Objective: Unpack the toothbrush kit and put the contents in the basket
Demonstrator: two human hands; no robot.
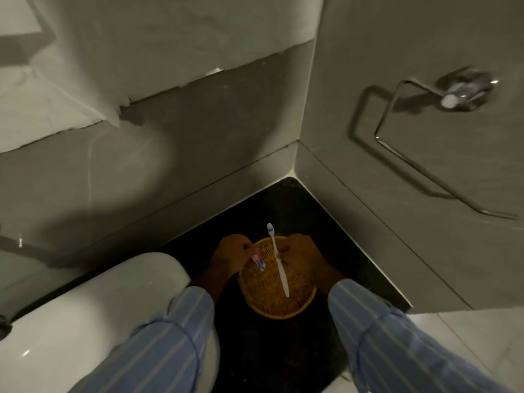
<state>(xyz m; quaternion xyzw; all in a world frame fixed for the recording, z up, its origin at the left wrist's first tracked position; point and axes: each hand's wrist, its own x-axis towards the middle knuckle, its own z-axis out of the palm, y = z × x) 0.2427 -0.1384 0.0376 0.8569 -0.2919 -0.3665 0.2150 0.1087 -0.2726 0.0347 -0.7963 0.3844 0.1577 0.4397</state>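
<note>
A round woven yellow basket (272, 300) lies on the black counter in the corner. Over it my left hand (230, 256) pinches a small toothpaste tube (258, 262), white with red and blue print, by its upper end. My right hand (302, 258) holds a white toothbrush (279, 260) around its middle; its blue-marked head points away from me and its handle end hangs over the basket. Both hands hover above the basket's far half. Nothing lies inside the basket that I can see.
A white basin (113, 313) bulges up at the left of the black counter (326, 222). Grey walls meet in a corner just behind the basket. A chrome towel ring (419, 148) sticks out of the right wall. Light tiles (476, 338) show at lower right.
</note>
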